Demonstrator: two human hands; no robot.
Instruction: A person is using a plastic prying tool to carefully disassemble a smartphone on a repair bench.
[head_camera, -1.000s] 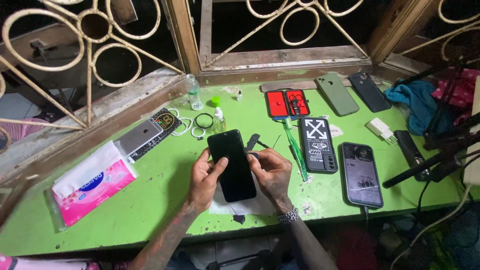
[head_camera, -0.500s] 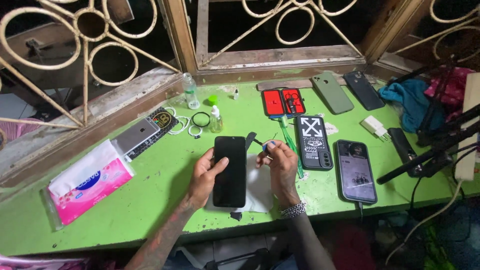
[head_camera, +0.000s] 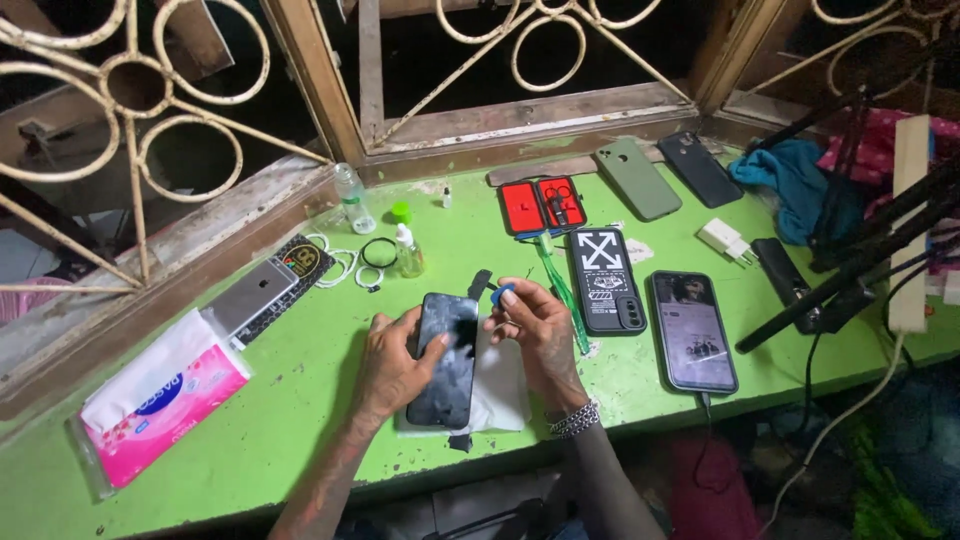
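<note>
Scuffed green table (head_camera: 300, 400) under barred wooden windows (head_camera: 520, 110), left hand (head_camera: 395, 365) gripping black phone (head_camera: 447, 358), right hand (head_camera: 535, 325) pinching maybe a blue pick (head_camera: 499, 294)

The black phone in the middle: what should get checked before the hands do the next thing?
1. Left hand steadies phone: ok.
2. Right hand pinches small blue tool: ok.
3. White cloth lies under phone: ok.
4. Tool tip touching phone: cannot tell.
5. Little bottle upright, clear of the hands: ok.
6. Phone glass undamaged: cannot tell, glare.
</note>
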